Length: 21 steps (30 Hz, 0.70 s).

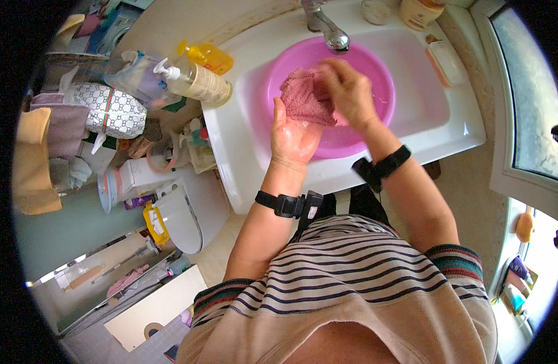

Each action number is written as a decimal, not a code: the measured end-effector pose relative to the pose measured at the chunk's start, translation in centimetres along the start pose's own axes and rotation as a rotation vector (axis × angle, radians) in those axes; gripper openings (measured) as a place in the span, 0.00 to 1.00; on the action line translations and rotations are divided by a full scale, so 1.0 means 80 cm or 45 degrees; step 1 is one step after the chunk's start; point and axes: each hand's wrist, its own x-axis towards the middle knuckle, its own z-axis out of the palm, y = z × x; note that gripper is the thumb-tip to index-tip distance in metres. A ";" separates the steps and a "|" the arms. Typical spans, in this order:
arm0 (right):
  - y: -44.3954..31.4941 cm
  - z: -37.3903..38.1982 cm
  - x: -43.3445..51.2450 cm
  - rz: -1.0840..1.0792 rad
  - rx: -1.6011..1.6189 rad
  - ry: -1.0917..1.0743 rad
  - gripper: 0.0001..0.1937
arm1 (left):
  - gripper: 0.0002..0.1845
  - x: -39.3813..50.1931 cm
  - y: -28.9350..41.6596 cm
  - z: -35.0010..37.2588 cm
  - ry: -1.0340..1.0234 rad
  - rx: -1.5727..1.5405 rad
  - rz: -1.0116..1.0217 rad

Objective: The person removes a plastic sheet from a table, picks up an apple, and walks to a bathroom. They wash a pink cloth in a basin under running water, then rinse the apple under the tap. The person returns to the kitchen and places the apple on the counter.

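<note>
A wet pink cloth [306, 96] is held over a round magenta plastic basin [387, 98], which stands in a white washbasin [233, 182]. Palm up and wet, my left hand [297, 139] supports the cloth's lower edge on its fingers, which the cloth hides. My right hand [349, 91] is at the cloth's right side with its fingers bent, somewhat blurred; whether it grips the cloth cannot be made out. Above the basin's back rim hangs a chrome faucet [336, 38]. Some liquid and a paler pink patch show in the basin beneath the hands.
Left of the washbasin stand a clear pump bottle [206, 84] and a yellow pump bottle [213, 58]. A soap box [445, 63] lies on the right rim, with a jar [420, 13] at the back. A toilet [181, 218] is at the left, a window [538, 91] at the right.
</note>
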 end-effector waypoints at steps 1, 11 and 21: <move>-0.004 0.005 -0.009 -0.166 0.051 -0.037 0.15 | 0.33 0.001 -0.001 0.000 0.015 0.011 -0.002; 0.091 -0.038 0.010 0.356 -0.121 -0.163 0.14 | 0.34 0.002 0.005 0.006 -0.011 0.010 -0.064; 0.130 -0.134 0.155 0.947 0.882 -0.202 0.12 | 0.25 0.026 0.006 0.015 0.124 0.226 -0.010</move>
